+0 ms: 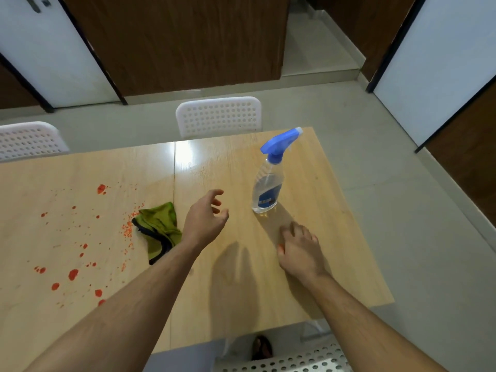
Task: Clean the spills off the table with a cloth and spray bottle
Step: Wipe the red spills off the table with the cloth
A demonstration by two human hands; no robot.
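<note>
both hands empty, left hand (pixel 205 218) loosely spread, right hand (pixel 300 249) flat on table (pixel 335 237)

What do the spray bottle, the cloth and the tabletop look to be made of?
Clear spray bottle with blue trigger head: see-through plastic, glossy, liquid visible inside. Crumpled olive-green cloth with dark edging: soft woven fabric, matte and creased. Light wood-grain tabletop: probably laminate or varnished wood; it shows a bright glare.

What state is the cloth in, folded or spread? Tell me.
Crumpled, not spread: the cloth lies bunched in folds on the table.
</note>
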